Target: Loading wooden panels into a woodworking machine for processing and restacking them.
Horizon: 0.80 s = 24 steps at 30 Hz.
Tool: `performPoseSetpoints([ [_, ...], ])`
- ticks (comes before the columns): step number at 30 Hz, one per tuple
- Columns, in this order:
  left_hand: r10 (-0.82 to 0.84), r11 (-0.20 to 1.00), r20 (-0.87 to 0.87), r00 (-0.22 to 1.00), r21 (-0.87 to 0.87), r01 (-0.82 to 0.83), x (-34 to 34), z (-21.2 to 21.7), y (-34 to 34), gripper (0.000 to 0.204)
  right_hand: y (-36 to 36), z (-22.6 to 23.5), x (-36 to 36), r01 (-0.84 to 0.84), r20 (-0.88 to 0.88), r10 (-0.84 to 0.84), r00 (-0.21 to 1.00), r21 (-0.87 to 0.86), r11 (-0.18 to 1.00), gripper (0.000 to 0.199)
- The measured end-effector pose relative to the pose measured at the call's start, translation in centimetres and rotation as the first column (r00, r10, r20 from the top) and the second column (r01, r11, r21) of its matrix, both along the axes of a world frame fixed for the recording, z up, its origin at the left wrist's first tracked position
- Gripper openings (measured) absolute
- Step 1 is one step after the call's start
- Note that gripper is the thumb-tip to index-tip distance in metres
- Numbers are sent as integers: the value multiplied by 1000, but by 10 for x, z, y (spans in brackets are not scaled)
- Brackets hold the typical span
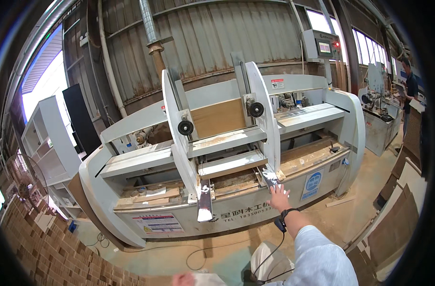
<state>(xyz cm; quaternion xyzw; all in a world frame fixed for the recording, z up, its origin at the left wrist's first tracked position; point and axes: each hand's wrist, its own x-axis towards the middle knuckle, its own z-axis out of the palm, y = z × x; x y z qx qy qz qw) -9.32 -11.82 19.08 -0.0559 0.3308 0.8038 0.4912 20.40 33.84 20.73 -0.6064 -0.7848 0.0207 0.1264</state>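
My right hand (278,197) reaches forward with its fingers spread, at the near end of the right dark support arm (268,176) of a big white woodworking machine (153,214). The fingertips look to be on that arm, though I cannot tell how firmly. A strap with a cable circles my right wrist. Low at the bottom edge, my left hand (183,279) is a blur, its fingers unreadable. The left support arm (204,202) sticks out toward me. Between two tall white uprights stands a brown wooden board (218,119), above a pale crossbar (234,163).
Black knobs (185,127) sit on the uprights. A control box (323,46) with a lit red lamp hangs at the back right. Stacked wooden pieces (60,248) fill the lower left, near a fan (24,174). A cable (198,251) lies on the floor. Another person (410,90) stands far right.
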Motion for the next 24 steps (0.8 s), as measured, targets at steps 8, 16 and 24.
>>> performPoseSetpoints([
  [8, -574, 810, -181, 799, -266, 522, 119, -83, 137, 34, 3, 10, 1, -34, 148, 61, 987, -178, 983, 88],
  [16, -858, 284, -477, -191, -750, 597, 105, -213, 138, 37, 4, 4, -8, -48, 57, 49, 997, -18, 999, 77],
  [24, -792, 394, -596, -134, -665, 634, 120, -197, 125, 32, 6, 4, -2, -15, 119, 19, 993, -40, 999, 72],
])
